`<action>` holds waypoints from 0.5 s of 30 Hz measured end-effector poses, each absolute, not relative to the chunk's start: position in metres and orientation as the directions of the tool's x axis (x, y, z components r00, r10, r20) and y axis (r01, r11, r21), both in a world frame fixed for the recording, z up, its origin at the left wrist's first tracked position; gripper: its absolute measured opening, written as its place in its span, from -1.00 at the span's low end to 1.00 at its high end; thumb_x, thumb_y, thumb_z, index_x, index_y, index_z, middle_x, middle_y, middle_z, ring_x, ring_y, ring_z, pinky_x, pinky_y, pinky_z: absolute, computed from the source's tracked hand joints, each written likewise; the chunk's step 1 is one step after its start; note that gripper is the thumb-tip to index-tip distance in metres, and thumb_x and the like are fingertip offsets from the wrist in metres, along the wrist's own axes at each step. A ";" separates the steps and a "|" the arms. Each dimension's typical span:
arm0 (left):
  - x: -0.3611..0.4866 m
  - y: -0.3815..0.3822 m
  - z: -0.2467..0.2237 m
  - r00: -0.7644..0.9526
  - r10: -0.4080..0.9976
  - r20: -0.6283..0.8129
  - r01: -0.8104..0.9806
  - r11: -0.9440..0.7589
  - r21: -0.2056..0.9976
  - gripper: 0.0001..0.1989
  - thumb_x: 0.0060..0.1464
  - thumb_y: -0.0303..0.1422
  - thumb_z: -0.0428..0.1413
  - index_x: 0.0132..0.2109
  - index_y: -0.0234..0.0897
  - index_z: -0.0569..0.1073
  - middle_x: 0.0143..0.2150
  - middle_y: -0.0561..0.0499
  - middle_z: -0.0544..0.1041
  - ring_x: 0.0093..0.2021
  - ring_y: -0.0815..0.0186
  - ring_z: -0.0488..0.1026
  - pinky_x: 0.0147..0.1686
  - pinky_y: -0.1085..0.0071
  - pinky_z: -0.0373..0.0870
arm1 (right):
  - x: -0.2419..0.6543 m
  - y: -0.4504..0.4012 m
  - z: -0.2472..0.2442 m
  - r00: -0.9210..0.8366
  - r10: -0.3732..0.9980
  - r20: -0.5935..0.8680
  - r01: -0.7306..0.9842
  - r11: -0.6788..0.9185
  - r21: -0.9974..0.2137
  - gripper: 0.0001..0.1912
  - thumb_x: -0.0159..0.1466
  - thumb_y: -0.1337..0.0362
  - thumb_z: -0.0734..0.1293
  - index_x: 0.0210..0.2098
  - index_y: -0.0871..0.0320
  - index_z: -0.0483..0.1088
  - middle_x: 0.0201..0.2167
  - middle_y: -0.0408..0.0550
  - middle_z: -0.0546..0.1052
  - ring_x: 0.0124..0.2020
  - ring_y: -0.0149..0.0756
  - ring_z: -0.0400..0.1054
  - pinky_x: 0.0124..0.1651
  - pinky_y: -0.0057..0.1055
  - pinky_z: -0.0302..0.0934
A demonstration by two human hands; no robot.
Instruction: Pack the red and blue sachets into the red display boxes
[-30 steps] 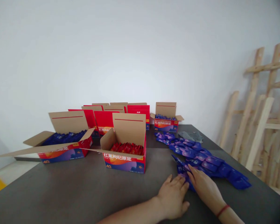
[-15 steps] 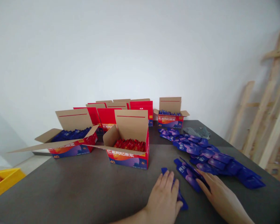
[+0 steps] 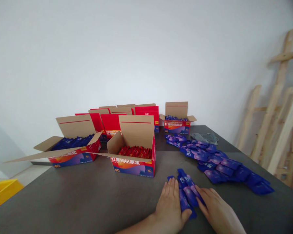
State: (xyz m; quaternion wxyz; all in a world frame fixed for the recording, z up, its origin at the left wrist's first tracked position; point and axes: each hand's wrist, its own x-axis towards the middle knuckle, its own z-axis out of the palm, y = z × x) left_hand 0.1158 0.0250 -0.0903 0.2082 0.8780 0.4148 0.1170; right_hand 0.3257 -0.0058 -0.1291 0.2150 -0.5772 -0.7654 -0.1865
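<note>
Several blue-purple sachets lie overlapping in a small stack on the dark table. My left hand rests flat along their left side, fingers stretched out and held together, its thumb at the stack's near end. On the right side, my right hand has the edge of a sachet between its thumb and fingers. That sachet leans against the others. Beyond my hands stands an open carton filled with rows of red sachets. A loose pile of blue sachets spreads to the right.
Another open carton with blue sachets stands at left, and a third at the back right. Behind are several red cartons. A crumpled plastic bag lies beside the pile. A yellow bin and wooden frames flank the table.
My right hand has moved left with its sachets, bringing them against those beside my left hand. The gap between the two groups has closed. My left hand has barely shifted.
</note>
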 end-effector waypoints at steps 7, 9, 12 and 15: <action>0.118 0.029 -0.060 0.717 0.675 0.173 0.560 -0.706 0.434 -0.35 0.19 -0.13 0.01 0.31 -0.39 0.16 0.38 -0.24 0.05 0.39 0.06 -0.07 0.36 0.06 -0.20 | 0.328 -0.022 -0.123 -0.164 0.741 0.652 0.974 0.226 -0.012 -0.57 0.40 0.20 0.02 -0.15 0.20 0.48 -0.29 -0.02 0.61 -0.30 -0.32 0.53 -0.27 -0.45 0.44; 0.120 0.027 -0.063 0.782 0.597 0.176 0.488 -0.764 0.422 -0.32 0.19 -0.03 0.00 0.30 -0.38 0.17 0.35 -0.26 0.13 0.36 0.05 0.02 0.35 0.07 -0.16 | 0.335 -0.023 -0.120 -0.141 0.726 0.673 0.981 0.195 -0.005 -0.56 0.40 0.19 0.01 -0.16 0.21 0.47 -0.29 0.00 0.61 -0.30 -0.29 0.53 -0.28 -0.42 0.45; 0.117 0.023 -0.077 0.875 0.454 0.165 0.365 -0.846 0.389 -0.40 0.26 -0.05 -0.08 0.30 -0.31 0.16 0.33 -0.21 0.18 0.36 0.08 0.04 0.34 0.09 -0.12 | 0.339 -0.024 -0.118 -0.167 0.696 0.699 0.980 0.195 0.040 -0.57 0.39 0.20 0.01 -0.15 0.24 0.46 -0.30 0.01 0.60 -0.32 -0.27 0.53 -0.31 -0.39 0.45; 0.110 0.025 -0.087 0.920 0.344 0.190 0.264 -0.899 0.350 -0.50 0.30 -0.14 -0.11 0.29 -0.25 0.17 0.34 -0.16 0.14 0.38 0.11 -0.02 0.34 0.13 -0.14 | 0.333 -0.022 -0.121 -0.219 0.643 0.734 0.970 0.226 0.091 -0.60 0.38 0.25 0.02 -0.11 0.28 0.42 -0.26 0.04 0.61 -0.28 -0.28 0.53 -0.28 -0.41 0.46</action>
